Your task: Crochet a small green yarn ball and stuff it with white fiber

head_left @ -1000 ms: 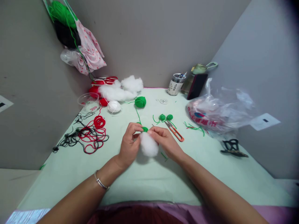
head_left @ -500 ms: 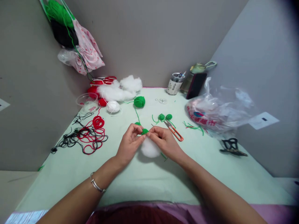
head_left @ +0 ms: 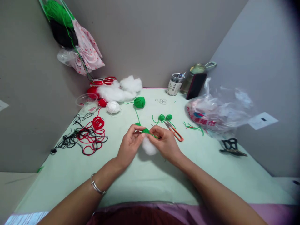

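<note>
Head view: your left hand (head_left: 130, 143) has its fingers clamped on the green crochet piece (head_left: 145, 131), out on the near side of the green yarn ball (head_left: 139, 102), above the counter (head_left: 145, 184). Your right hand (head_left: 167, 143) sits at the piece's right end, fingers closed on a green strand (head_left: 155, 136); half a second ago no strand showed there. White stuffing (head_left: 149, 148) hangs below the piece, between your hands; less of it shows than in both earlier frames. Green scraps by your right hand are now mostly covered. Rest unchanged, relative to the green yarn ball: white yarn ball (head_left: 113, 107) to its left, stuffing pile (head_left: 118, 92) left and behind, red and black yarn tangle (head_left: 92, 136) left and nearer you. Two small green balls (head_left: 161, 117) lie right of it, slightly nearer you; orange snips (head_left: 175, 132) right and nearer still, touching neither hand.
</note>
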{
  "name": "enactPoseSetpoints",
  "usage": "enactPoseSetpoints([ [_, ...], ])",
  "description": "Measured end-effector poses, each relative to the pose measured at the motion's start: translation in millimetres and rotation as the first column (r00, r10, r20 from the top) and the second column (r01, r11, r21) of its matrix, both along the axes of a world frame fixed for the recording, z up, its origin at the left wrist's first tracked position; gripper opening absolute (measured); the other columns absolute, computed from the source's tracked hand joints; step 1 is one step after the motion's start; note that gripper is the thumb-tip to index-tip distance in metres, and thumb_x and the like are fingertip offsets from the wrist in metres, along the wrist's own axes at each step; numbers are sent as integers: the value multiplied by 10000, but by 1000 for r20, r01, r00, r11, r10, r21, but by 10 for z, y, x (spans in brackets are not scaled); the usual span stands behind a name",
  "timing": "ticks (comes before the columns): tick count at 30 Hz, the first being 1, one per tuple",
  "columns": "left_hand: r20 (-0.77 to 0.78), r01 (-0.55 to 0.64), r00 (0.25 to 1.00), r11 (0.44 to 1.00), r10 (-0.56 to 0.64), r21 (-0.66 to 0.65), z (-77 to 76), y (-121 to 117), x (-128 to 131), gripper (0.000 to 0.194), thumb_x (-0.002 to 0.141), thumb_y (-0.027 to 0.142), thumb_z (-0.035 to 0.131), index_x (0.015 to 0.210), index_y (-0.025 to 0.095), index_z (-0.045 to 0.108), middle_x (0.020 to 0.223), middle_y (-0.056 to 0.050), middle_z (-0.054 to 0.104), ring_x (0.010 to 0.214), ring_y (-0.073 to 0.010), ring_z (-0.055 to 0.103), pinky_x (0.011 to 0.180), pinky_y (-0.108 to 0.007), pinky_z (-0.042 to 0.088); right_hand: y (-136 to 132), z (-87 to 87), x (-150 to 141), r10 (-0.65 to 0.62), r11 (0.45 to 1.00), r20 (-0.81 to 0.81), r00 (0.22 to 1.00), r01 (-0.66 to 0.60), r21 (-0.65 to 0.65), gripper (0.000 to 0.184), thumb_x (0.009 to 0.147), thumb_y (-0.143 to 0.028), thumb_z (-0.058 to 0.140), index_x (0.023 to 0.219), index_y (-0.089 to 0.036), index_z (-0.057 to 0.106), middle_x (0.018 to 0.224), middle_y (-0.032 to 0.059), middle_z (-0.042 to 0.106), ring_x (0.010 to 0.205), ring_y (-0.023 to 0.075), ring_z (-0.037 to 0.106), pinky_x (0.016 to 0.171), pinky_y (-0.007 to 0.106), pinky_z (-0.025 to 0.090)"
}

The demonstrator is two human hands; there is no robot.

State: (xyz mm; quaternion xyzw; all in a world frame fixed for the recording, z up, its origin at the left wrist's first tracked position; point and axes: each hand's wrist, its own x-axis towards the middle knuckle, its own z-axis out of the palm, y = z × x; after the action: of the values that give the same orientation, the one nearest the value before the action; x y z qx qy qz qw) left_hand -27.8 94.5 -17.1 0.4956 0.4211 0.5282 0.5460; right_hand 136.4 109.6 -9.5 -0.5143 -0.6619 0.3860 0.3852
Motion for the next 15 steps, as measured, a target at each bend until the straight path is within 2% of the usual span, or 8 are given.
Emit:
enactPoseSetpoints([
  [3, 40, 40, 998, 999, -39, -30, 11, 6, -7, 365, 810, 421, 822, 1025, 200, 626, 910, -30, 682, 764, -157, 623, 680, -263, 490, 25, 37, 27, 8, 1000, -28, 1000, -8, -27, 246, 843, -397, 648, 708, -210, 564, 577, -58, 397, 559, 118, 346, 522, 266, 240],
  [7, 46, 33, 998, 998, -31, -49, 1, 39, -22, 353, 777, 418, 836, 936, 208, 601, 853, -5, 662, 671, -134, 589, 608, -248, 456, 4, 140, 63, 148, 979, -139, 979, -165, -122, 308, 916, -477, 571, 785, -198, 588, 616, -44, 448, 576, 127, 400, 528, 258, 291],
  [12, 0, -63, 998, 998, 63, -32, -26, 47, -21, 260, 768, 291, 808, 877, 218, 583, 774, 29, 619, 616, -122, 554, 556, -234, 413, -78, 226, 42, 243, 961, -106, 964, -254, -108, 196, 907, -369, 550, 819, -197, 582, 622, -58, 410, 587, 120, 363, 555, 258, 278],
  [15, 0, -119, 993, 993, 119, -10, -12, 22, -8, 250, 752, 234, 789, 855, 227, 561, 765, 45, 580, 595, -111, 525, 527, -226, 382, -62, 223, 78, 303, 929, -186, 934, -333, -159, 131, 871, -325, 581, 882, -199, 613, 628, -62, 408, 588, 121, 354, 558, 258, 267],
])
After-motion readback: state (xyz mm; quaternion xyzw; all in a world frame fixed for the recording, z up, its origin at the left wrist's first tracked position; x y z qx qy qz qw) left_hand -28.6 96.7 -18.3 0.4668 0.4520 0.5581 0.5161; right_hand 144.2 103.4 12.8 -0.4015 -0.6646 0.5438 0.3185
